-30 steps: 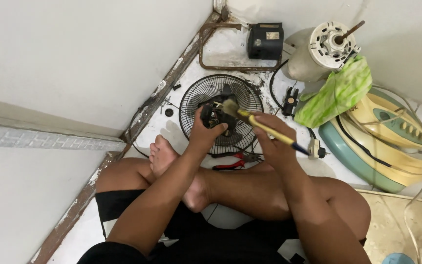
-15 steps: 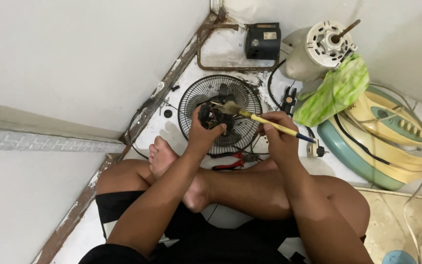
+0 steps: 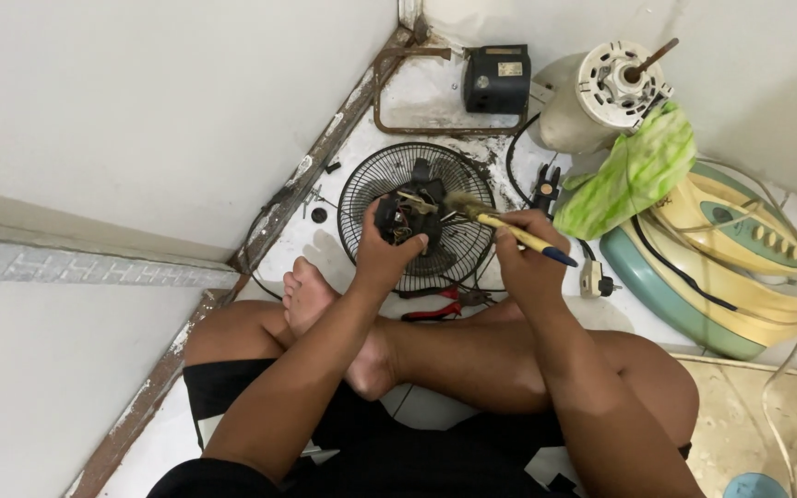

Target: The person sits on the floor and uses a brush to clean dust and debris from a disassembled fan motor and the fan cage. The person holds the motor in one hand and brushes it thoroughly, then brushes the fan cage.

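Left hand (image 3: 386, 255): clamped on dark motor part (image 3: 399, 218) | right hand (image 3: 526, 255): gripping yellow-handled brush (image 3: 509, 231), bristles at part | brushing underway; fan grille (image 3: 422, 217) lies detached beneath.

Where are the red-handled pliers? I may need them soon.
In the head view, the pliers lie on the floor just below the fan grille, between it and the crossed legs.

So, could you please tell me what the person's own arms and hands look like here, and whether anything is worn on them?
Both arms are bare along all that shows, with no sleeves in view. The left hand and right hand carry no gloves, and no rings, watch or wristbands can be seen. The only clothing visible is dark, black shorts with some white patches, low in the picture.
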